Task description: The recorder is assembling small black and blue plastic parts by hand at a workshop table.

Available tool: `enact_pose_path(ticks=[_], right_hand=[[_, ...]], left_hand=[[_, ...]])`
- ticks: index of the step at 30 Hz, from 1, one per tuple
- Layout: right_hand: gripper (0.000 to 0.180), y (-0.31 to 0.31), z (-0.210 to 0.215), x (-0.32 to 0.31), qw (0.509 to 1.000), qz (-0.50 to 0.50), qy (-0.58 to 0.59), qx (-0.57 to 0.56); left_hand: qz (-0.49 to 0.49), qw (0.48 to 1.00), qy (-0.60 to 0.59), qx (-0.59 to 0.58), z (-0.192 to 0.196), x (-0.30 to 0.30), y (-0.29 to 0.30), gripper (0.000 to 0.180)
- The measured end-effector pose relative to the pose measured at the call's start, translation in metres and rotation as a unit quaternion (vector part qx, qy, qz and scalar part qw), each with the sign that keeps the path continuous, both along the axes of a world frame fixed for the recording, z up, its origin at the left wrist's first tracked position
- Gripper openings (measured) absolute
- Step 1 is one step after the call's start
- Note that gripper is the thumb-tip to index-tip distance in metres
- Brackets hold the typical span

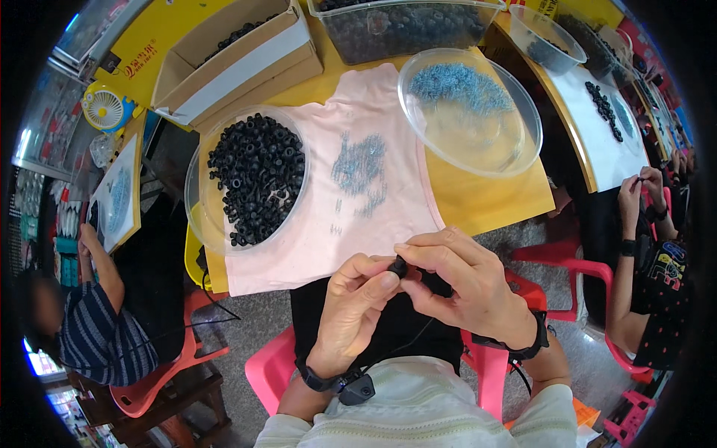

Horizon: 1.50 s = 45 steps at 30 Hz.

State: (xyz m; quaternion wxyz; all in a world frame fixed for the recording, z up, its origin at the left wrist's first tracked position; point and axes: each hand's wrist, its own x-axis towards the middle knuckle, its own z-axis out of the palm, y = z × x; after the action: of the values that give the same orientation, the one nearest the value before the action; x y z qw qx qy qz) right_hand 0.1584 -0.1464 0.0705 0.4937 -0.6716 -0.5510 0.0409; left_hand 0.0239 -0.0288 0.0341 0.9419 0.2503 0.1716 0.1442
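My left hand (355, 299) pinches a small black round part (397, 266) between thumb and fingertips, just off the table's near edge. From the other side, the curled fingers of my right hand (467, 284) close on the same part. Whether anything smaller sits between those fingers is hidden. Ahead lies a pink cloth (314, 261) shaped like a shirt, with a patch of thin silvery metal pieces (358, 168) spread on it. A round clear tub (190, 220) full of similar black parts with holes stands on its left side. To the right, another clear tub (478, 168) holds more silvery pieces.
At the back are a cardboard box (246, 71) and a clear bin (411, 33), both with black parts. People work at side tables: a striped sleeve (97, 328) on the left, another person's hands (642, 187) on the right. Pink chairs (575, 280) and a yellow fan (104, 108) stand around.
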Motion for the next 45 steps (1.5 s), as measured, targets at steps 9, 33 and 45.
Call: enact_pose_path(ticks=[9, 33, 45], right_hand=[[0.021, -0.003, -0.003, 0.009, 0.998, 0.019, 0.062, 0.006], [0.041, -0.009, -0.016, 0.000, 0.996, -0.008, -0.091, -0.003], [0.037, -0.013, -0.035, -0.003, 0.996, -0.009, -0.092, -0.008]], left_hand=[[0.090, 0.966, 0.026, 0.243, -0.002, 0.002, -0.010, 0.016], [-0.048, 0.999, 0.026, -0.001, 0.001, 0.005, -0.005, 0.007], [-0.058, 0.997, 0.040, -0.022, -0.030, 0.002, -0.002, 0.006]])
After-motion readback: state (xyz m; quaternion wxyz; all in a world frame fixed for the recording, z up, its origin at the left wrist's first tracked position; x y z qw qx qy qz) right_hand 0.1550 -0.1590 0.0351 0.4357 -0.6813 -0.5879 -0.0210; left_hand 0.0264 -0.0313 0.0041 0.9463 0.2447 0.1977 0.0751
